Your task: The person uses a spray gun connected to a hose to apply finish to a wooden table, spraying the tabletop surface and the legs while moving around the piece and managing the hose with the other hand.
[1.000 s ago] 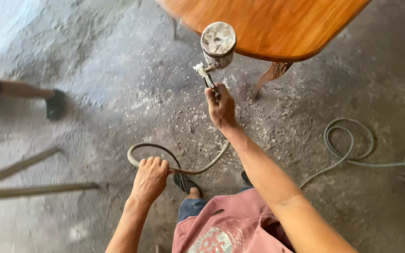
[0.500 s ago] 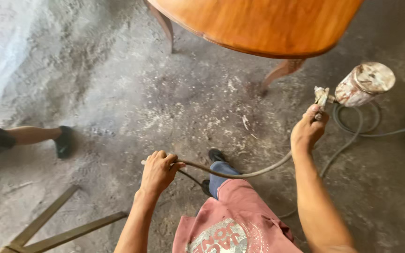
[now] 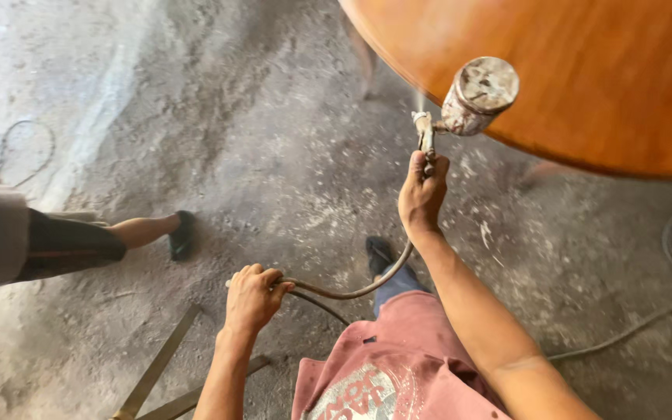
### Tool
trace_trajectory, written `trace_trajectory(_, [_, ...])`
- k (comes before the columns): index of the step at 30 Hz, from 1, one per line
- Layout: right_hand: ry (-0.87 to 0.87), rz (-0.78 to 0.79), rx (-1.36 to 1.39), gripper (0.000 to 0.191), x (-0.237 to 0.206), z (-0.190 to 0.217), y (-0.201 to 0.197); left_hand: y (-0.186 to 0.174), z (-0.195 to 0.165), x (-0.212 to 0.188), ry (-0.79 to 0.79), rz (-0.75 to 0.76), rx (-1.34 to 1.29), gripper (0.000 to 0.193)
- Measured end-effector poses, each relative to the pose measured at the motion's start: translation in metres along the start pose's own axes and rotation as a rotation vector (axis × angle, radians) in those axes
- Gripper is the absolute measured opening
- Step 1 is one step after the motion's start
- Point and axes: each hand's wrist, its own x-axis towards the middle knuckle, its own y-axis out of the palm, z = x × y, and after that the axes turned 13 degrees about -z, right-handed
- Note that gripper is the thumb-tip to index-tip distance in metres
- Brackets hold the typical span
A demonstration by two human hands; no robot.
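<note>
Spray gun [image 3: 460, 105] with its stained metal cup is now in the upper middle of the frame, just at the rim of the round orange-brown wooden table [image 3: 585, 85] that fills the upper right. Half a second ago the gun was far to the right, away from the table edge, and one second ago it was again near the table; so the gun has swung out and come back, and I judge this as a new pass along the rim. A thin pale mist seems to rise at the nozzle, but it is faint and I cannot be sure.

The right hand [image 3: 423, 194] is closed around the grip of the gun, fingers wrapped, arm stretched upward in the frame. The left hand [image 3: 252, 297], in the lower middle, is closed on the grey air hose [image 3: 351, 292], which curves from this hand up to the gun. Compared with the earlier pictures it keeps the same hold, so the hose is kept off the wet surface while the gun moves.

At the left another person's leg [image 3: 110, 237] with a dark shoe stands on the dusty concrete floor [image 3: 219, 117]. A metal frame [image 3: 157, 373] lies in the lower left, and more hose lies at the right edge
</note>
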Motion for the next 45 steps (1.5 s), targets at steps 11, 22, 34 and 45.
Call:
trace_trajectory(11, [0.03,0.118,0.056,0.037,0.034,0.085,0.257,-0.034,0.051,0.082,0.011,-0.024,0.033,0.03])
trace_trajectory(22, [-0.206,-0.126,-0.042,0.017,-0.052,0.015,0.108,0.106,0.124,0.114,0.368,0.302,-0.056,0.02])
trace_trajectory(34, [-0.002,-0.022,-0.166,0.039,-0.172,-0.191,0.049,0.341,0.117,0.121,0.595,0.585,0.057,0.014])
trace_trajectory(45, [0.435,0.148,-0.163,0.038,-0.27,-0.223,0.005,0.339,0.112,-0.059,0.612,0.385,0.007,0.027])
